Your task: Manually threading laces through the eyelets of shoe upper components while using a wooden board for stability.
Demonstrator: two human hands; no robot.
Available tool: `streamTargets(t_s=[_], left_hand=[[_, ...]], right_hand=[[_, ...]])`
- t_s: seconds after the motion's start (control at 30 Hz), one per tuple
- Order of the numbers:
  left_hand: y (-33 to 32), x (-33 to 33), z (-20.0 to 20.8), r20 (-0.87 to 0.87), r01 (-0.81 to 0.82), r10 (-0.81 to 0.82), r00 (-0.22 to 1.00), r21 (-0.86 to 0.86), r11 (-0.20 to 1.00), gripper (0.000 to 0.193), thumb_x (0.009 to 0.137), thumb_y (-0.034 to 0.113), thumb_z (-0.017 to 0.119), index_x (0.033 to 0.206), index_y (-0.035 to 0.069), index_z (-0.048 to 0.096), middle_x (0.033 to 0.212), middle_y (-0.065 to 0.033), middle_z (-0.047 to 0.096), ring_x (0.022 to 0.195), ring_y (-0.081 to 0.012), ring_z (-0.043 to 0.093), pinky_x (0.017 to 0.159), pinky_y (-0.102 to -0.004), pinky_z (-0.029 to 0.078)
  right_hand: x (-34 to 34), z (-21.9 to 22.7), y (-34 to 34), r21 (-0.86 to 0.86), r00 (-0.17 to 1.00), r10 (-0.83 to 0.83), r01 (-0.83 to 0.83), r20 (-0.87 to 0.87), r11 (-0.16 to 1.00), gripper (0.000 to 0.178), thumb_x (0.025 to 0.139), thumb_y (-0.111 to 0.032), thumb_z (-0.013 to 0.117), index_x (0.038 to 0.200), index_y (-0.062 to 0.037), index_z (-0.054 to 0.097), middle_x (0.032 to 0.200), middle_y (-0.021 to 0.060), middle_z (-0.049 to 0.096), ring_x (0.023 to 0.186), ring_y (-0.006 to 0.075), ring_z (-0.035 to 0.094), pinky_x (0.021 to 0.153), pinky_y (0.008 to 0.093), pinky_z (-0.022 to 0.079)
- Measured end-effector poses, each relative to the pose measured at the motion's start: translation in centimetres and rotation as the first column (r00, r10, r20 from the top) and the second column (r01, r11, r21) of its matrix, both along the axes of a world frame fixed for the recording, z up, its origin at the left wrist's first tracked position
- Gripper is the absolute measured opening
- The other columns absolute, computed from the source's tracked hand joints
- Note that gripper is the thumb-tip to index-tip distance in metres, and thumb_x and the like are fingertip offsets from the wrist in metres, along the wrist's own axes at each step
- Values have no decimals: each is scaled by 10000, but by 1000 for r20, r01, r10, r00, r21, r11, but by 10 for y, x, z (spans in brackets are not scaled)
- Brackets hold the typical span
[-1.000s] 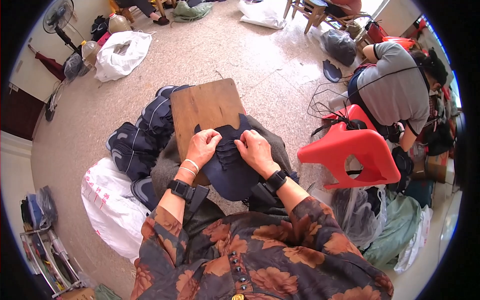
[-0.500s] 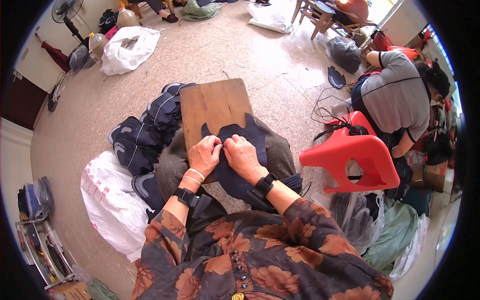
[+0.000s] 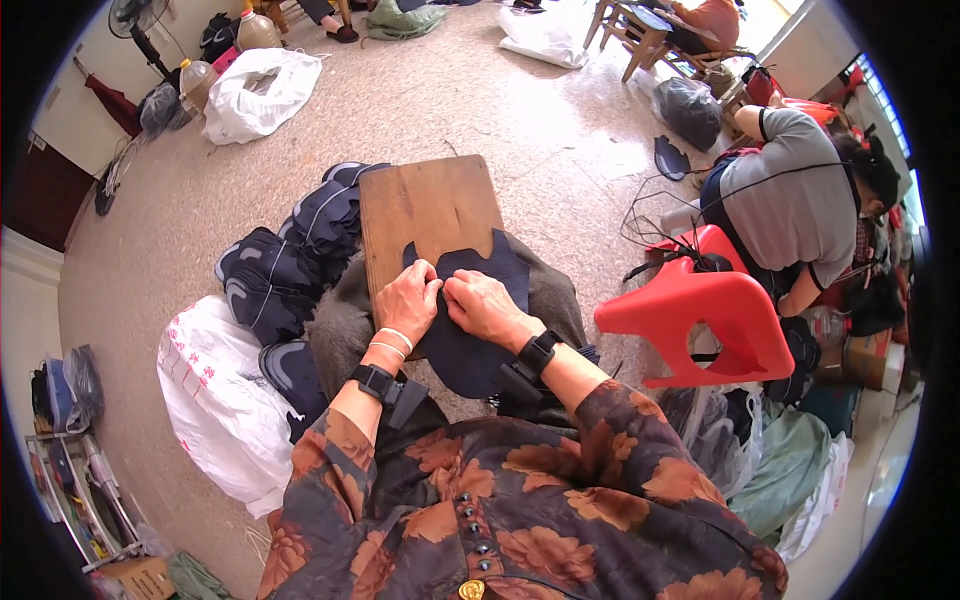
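- where is the dark cloth piece (image 3: pixel 468 357)?

- on the near end of the wooden board (image 3: pixel 430 205), its two pointed tips toward the far side and its rounded end reaching past the board's near edge.

- and the hands?

- the left hand (image 3: pixel 405 305) pinches the cloth near its middle, thumb against curled fingers. the right hand (image 3: pixel 487 307) grips it just beside, fingers bent the same way. the very fingertips are partly hidden.

- what is the board like?

- flat, brown and plain-grained, with rounded far corners. grey fabric (image 3: pixel 340 325) over the person's legs shows on both sides of it.

- and the room?

- a pale speckled floor (image 3: pixel 540 130), shiny toward the far right. left of the board lie tied bundles of dark pieces (image 3: pixel 325 215), with a white sack (image 3: pixel 222 410) nearer the person. a red plastic stool (image 3: pixel 700 320) is to the right, and beyond it a co-worker in a grey shirt (image 3: pixel 785 180) bends over.

- farther off?

- a white bag (image 3: pixel 262 95) on the floor at the far left, a fan (image 3: pixel 135 20) by the wall, and a dark plastic bag (image 3: pixel 690 110) at the far right.
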State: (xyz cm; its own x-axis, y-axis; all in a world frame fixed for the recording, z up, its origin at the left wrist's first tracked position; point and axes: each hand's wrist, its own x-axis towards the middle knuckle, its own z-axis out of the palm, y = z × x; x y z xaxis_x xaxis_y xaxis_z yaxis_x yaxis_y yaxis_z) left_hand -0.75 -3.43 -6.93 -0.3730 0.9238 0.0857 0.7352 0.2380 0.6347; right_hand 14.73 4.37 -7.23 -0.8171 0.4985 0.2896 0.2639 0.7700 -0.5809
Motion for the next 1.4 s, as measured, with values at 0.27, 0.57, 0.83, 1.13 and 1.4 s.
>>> streamTargets(t_s=[0.27, 0.57, 0.83, 1.13, 1.4], left_hand=[[-2, 2, 4, 23, -26, 27, 999, -42, 999, 246, 950, 322, 639, 946, 83, 580, 904, -143, 692, 849, -388, 672, 705, -474, 518], [6, 4, 7, -48, -10, 6, 999, -84, 996, 371, 830, 387, 780, 871, 76, 584, 817, -138, 671, 777, -354, 670, 685, -445, 506], [15, 11, 19, -45, -48, 40, 998, -200, 979, 415, 804, 405, 798, 785, 57, 572, 775, -148, 668, 763, -349, 664, 694, -441, 513], [1, -13, 4, 314, -185, 152, 937, 76, 980, 302, 907, 238, 752, 776, 20, 590, 679, -5, 586, 615, -63, 497, 559, -273, 428], [-84, 38, 46, 982, 19, 120, 144, -124, 992, 116, 997, 120, 503, 1039, 43, 579, 814, 9, 545, 628, -66, 510, 569, -251, 472]], right_hand=[[33, 20, 7, -301, 911, -368, 304, -185, 904, 80, 928, -58, 605, 959, -9, 659, 928, 178, 638, 896, 375, 648, 796, 423, 534], [36, 2, -7, -127, 921, -386, 377, -58, 918, 116, 950, -119, 596, 986, -21, 646, 965, 170, 613, 966, 376, 628, 827, 465, 528], [15, 0, 7, -60, 861, -496, 504, 111, 862, 246, 844, -224, 758, 821, -35, 602, 865, 149, 628, 851, 359, 646, 754, 460, 520], [64, -9, 11, -374, 845, -507, 420, -172, 827, 196, 954, -54, 525, 1045, 22, 681, 917, 164, 681, 829, 312, 667, 768, 400, 537], [97, 37, -48, -850, 921, -380, 129, -89, 511, 207, 1032, -65, 438, 1176, -9, 575, 841, 45, 641, 672, 90, 594, 580, 248, 501]])
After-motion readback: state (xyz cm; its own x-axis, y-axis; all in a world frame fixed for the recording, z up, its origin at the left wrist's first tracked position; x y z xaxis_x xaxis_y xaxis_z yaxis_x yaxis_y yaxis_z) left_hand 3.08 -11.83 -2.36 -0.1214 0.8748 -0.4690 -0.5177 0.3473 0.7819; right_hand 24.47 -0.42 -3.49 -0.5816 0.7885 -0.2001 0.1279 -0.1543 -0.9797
